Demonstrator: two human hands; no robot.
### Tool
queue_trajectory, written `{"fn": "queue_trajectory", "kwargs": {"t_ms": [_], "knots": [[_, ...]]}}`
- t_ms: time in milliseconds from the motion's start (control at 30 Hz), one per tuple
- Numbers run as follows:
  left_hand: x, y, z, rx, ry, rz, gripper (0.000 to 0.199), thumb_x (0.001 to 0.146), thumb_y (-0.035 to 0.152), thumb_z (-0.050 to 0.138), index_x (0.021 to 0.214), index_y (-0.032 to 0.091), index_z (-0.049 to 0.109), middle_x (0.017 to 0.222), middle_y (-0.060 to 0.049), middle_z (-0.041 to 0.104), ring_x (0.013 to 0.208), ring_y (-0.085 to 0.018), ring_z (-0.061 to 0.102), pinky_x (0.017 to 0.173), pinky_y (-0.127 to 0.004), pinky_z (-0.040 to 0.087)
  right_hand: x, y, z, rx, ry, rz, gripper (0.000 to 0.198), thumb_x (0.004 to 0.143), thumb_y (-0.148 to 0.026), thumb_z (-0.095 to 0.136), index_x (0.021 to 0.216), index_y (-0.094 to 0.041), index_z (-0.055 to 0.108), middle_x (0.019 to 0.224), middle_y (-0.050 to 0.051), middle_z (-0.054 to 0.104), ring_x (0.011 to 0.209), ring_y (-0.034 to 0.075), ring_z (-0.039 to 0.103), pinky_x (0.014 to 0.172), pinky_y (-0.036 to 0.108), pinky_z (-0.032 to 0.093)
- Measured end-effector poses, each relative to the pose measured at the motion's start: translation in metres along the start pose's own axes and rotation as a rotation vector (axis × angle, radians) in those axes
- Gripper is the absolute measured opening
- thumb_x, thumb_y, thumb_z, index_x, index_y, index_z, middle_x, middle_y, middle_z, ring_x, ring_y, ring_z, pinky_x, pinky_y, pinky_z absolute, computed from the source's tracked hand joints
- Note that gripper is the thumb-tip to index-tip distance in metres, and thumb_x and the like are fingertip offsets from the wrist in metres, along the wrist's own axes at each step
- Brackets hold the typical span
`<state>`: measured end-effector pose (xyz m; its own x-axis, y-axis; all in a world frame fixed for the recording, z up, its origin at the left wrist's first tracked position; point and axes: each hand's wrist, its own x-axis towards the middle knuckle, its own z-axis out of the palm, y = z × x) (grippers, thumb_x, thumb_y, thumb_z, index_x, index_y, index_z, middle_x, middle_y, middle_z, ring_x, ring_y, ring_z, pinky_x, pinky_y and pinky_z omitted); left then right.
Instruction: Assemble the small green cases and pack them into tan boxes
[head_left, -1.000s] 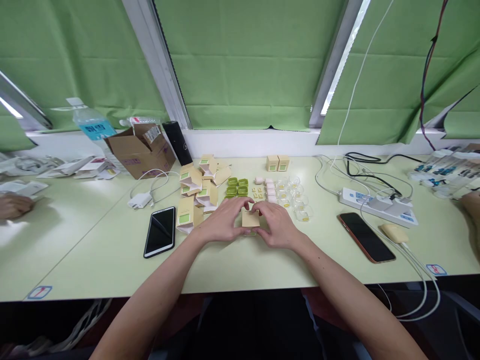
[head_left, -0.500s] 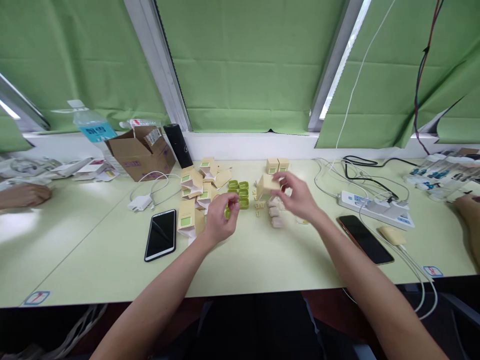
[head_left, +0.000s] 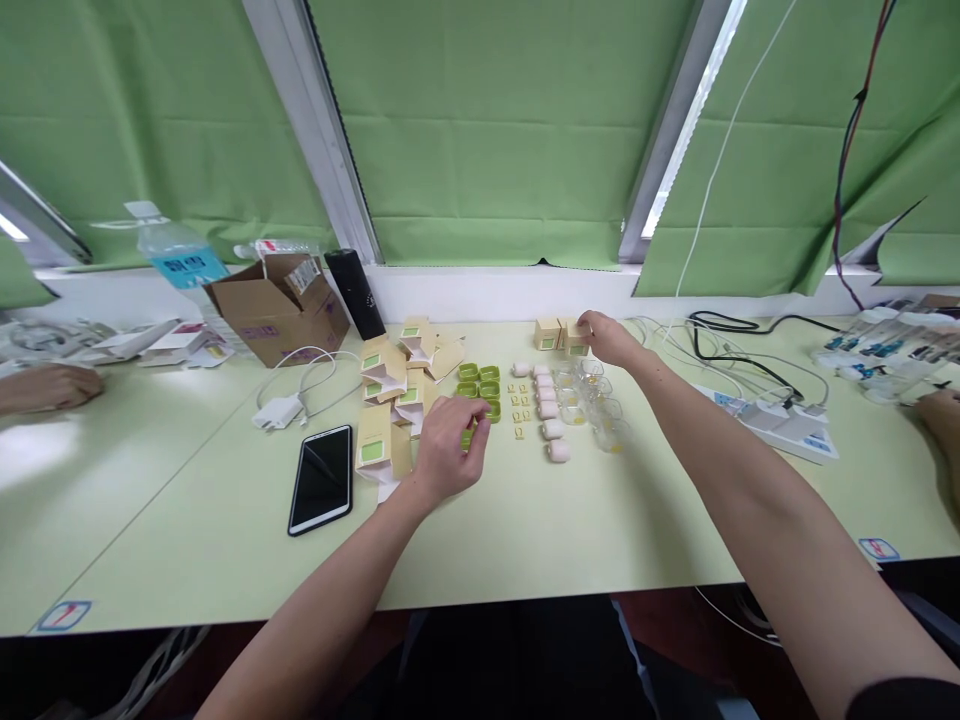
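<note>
At the back of the table, my right hand (head_left: pixel 609 338) is closed on a small beige box (head_left: pixel 576 338). That box stands beside another closed beige box (head_left: pixel 547 333). My left hand (head_left: pixel 452 445) hovers by the small green trays (head_left: pixel 489 373), thumb and fingers curled toward each other; whatever they may hold is hidden. Between the hands lie tiny yellow pieces (head_left: pixel 519 402) and a column of pale pink, rounded pieces (head_left: pixel 548 409). Clear plastic cups (head_left: pixel 604 408) are grouped under my right forearm. Open beige boxes (head_left: pixel 382 440) with green windows lie left of my left hand.
A phone (head_left: pixel 321 480), white charger (head_left: pixel 279 412), cardboard box (head_left: pixel 277 310) and black cylinder (head_left: pixel 355 292) stand to the left. On the right are a power strip (head_left: pixel 799 430) and cables. Another person's hand (head_left: pixel 56 388) rests at far left; a person's arm (head_left: pixel 941 420) shows at far right.
My right hand has carried the beige box back beside the other box, uncovering the pink pieces and clear cups. My left hand has shifted slightly right and toward me.
</note>
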<state>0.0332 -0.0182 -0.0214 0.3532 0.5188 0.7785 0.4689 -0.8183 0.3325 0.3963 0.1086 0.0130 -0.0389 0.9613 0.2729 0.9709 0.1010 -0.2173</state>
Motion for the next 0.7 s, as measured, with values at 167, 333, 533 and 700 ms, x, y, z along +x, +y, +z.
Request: {"fn": "queue_trajectory", "kwargs": {"t_ms": [167, 333, 533, 700], "knots": [[0.001, 0.004, 0.000, -0.016, 0.017, 0.058, 0.011, 0.101, 0.020, 0.046, 0.101, 0.023, 0.057, 0.083, -0.005, 0.071, 0.073, -0.020, 0.065, 0.070, -0.038, 0.045, -0.003, -0.001, 0.016, -0.028, -0.041, 0.026, 0.038, 0.088, -0.002, 0.056, 0.123, -0.014, 0.063, 0.128, 0.018, 0.065, 0.093, 0.023, 0.064, 0.080, 0.031, 0.046], [0.001, 0.006, 0.000, -0.011, 0.005, 0.071, 0.011, 0.100, 0.018, 0.047, 0.101, 0.022, 0.057, 0.082, -0.005, 0.071, 0.073, -0.020, 0.064, 0.071, -0.038, 0.043, -0.011, -0.009, 0.017, -0.100, 0.027, 0.126, 0.036, 0.094, -0.012, 0.057, 0.128, -0.018, 0.064, 0.141, 0.019, 0.055, 0.088, 0.023, 0.065, 0.071, 0.033, 0.044], [0.000, 0.004, 0.002, 0.003, -0.016, 0.068, 0.011, 0.099, 0.018, 0.047, 0.099, 0.022, 0.058, 0.081, -0.005, 0.071, 0.072, -0.021, 0.063, 0.071, -0.038, 0.041, -0.028, -0.027, 0.012, -0.166, 0.080, 0.095, 0.023, 0.094, -0.015, 0.052, 0.101, -0.020, 0.074, 0.105, 0.012, 0.076, 0.093, 0.027, 0.067, 0.072, 0.034, 0.040], [-0.002, 0.005, 0.005, 0.034, -0.104, 0.091, 0.015, 0.099, 0.019, 0.047, 0.096, 0.022, 0.061, 0.081, -0.007, 0.073, 0.075, -0.022, 0.064, 0.072, -0.040, 0.041, -0.065, -0.076, 0.014, 0.009, 0.259, 0.054, 0.028, 0.097, -0.019, 0.045, 0.104, -0.021, 0.072, 0.103, 0.011, 0.079, 0.093, 0.028, 0.069, 0.072, 0.034, 0.042]]}}
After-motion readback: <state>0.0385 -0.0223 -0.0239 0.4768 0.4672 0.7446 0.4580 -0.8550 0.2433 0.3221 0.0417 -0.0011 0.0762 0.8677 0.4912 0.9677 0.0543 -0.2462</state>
